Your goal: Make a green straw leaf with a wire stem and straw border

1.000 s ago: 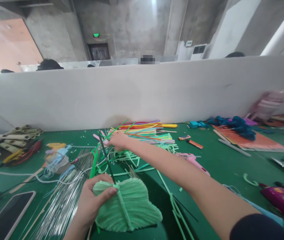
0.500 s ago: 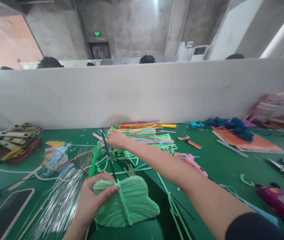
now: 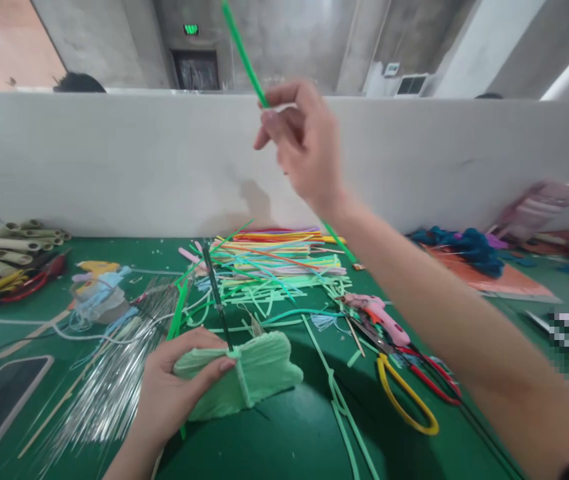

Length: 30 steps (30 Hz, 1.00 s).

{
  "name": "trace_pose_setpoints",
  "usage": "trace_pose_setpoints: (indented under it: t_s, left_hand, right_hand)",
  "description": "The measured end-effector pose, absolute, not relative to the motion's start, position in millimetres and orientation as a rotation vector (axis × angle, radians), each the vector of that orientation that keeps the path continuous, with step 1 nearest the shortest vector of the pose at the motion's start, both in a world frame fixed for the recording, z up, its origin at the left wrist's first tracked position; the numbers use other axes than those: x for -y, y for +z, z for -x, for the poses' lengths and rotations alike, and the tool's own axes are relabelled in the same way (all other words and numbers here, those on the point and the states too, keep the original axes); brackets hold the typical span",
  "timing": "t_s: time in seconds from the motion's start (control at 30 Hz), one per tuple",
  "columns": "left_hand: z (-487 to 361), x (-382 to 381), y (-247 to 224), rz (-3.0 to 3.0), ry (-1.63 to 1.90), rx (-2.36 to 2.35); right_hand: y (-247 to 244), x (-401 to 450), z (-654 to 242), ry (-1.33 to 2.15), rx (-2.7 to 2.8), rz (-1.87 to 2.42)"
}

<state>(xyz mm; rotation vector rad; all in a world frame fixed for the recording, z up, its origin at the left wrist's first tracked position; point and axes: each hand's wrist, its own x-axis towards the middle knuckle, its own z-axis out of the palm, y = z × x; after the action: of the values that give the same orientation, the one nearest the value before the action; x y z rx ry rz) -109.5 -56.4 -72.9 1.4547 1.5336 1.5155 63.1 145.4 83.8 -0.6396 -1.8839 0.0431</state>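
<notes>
My left hand [image 3: 184, 380] is closed on a pale green leaf [image 3: 264, 370] that looks made of pipe cleaners, pinched near its base between thumb and fingers. A dark stem [image 3: 217, 297] rises from the leaf's base, tilted away from me. High in front of the partition, my right hand [image 3: 304, 137] pinches a bright green pipe cleaner [image 3: 244, 57]. Its upper end points up and left; a green length also shows below the wrist, partly hidden by the arm. Beyond the left hand lies a pile of coloured pipe cleaners [image 3: 279, 260].
Silvery wires [image 3: 114, 373] and a phone [image 3: 4, 413] lie at left, with rolled tubes [image 3: 19, 243] behind. At right are a pink glue gun [image 3: 381, 317], scissors with yellow and red handles [image 3: 407, 400], and an orange sheet [image 3: 519, 280]. A pale partition [image 3: 139, 160] bounds the table's back.
My right hand has risen from the pipe cleaner pile, drawing out a bright green one. The left hand still grips the leaf, and the view has shifted slightly, with the scissors now uncovered.
</notes>
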Motion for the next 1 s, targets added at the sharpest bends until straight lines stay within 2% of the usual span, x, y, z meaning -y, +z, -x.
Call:
trace_pose_setpoints:
  t_s: [0.13,0.3,0.77,1.0]
  left_hand:
    - [109.5,57.5,-72.2,-1.541,1.513,-1.499]
    - [112.1,56.0,-76.6,-1.589,1.486,-1.521]
    - [112.5,54.6,-75.4,-1.525,1.500,-1.543]
    - [115.4,54.1,-77.5,-1.650,1.462,-1.535]
  right_hand:
    - [63.7,-75.5,-121.9,0.049,2.220,0.676]
    - [18.5,-23.6,-150.1,0.310,2.444,0.586]
    - [3.3,-27.2,-143.3,0.410,2.493,0.518]
    - [4.7,-28.9,-143.9,0.325,2.522,0.514]
